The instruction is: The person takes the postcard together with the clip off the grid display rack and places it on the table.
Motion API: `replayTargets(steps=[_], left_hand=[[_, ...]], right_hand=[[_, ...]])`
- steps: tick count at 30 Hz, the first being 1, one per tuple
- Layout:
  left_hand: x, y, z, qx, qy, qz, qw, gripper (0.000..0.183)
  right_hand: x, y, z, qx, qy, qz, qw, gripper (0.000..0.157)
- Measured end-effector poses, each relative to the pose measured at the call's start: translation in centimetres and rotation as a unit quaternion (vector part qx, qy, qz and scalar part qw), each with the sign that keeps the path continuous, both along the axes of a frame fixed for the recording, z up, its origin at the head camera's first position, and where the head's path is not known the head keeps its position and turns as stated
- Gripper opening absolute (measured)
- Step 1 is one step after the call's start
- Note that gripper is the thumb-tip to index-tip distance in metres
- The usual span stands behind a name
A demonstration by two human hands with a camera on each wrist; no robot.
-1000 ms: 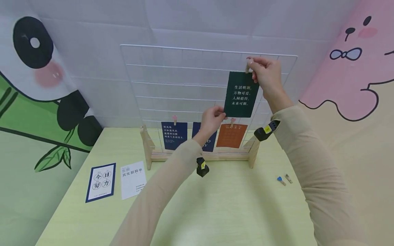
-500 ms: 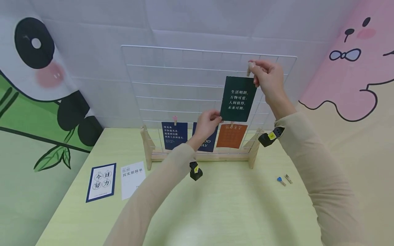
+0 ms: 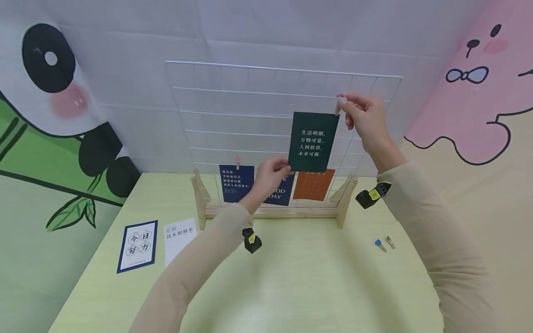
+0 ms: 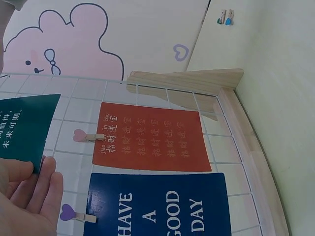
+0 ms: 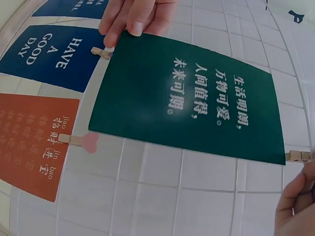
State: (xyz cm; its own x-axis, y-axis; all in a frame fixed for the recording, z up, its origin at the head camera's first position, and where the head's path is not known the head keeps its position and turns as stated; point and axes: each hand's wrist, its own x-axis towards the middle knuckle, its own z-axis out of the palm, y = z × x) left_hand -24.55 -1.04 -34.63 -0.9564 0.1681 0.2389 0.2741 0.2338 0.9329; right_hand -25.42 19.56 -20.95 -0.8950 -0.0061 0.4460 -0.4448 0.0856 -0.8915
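A dark green card (image 3: 313,142) with white Chinese writing stands in front of the wire grid (image 3: 233,113). My left hand (image 3: 268,181) pinches its lower left corner between thumb and fingers. With thumb and forefinger my right hand (image 3: 366,118) holds a small wooden clothespin (image 5: 298,156), whose tip is right at the card's upper right corner. Lower on the grid hang an orange card (image 4: 150,137) and a navy "HAVE A GOOD DAY" card (image 4: 162,206), each with a heart clothespin. Another navy card (image 3: 236,185) hangs at left; my left hand partly covers the middle one.
Wooden feet (image 3: 343,203) hold the grid upright at the back of the table (image 3: 291,277). Two white cards, one blue-bordered (image 3: 137,246) and one plain (image 3: 178,236), lie at left. A blue-heart clothespin (image 3: 381,245) and another clothespin (image 3: 390,242) lie at right.
The green card has moved down and left with my left hand. My right hand has come down a little with the clothespin, which now sits at the card's corner rather than along its top edge.
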Motion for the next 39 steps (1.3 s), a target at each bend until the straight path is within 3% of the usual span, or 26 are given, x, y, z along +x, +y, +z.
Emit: replayTargets(steps=[7, 16, 24, 39], left_hand=[[0.9, -1.2, -0.4, 0.014, -0.035, 0.014, 0.9992, 0.02], [1.7, -3.4, -1.8, 0.032, -0.039, 0.005, 0.9987, 0.016], [2.7, -5.1, -2.7, 0.033, -0.059, 0.02, 0.9975, 0.02], [4.4, -7.1, -4.7, 0.046, -0.08, 0.029, 0.9953, 0.018]], right_hand=[[0.5, 0.6, -0.8, -0.004, 0.001, 0.016, 1.0, 0.027], [1.2, 1.3, -1.7, -0.015, -0.004, 0.052, 0.999, 0.028], [1.6, 2.1, -3.0, -0.015, -0.006, 0.075, 0.997, 0.028], [2.5, 3.8, -6.1, 0.012, -0.052, 0.077, 0.996, 0.019]])
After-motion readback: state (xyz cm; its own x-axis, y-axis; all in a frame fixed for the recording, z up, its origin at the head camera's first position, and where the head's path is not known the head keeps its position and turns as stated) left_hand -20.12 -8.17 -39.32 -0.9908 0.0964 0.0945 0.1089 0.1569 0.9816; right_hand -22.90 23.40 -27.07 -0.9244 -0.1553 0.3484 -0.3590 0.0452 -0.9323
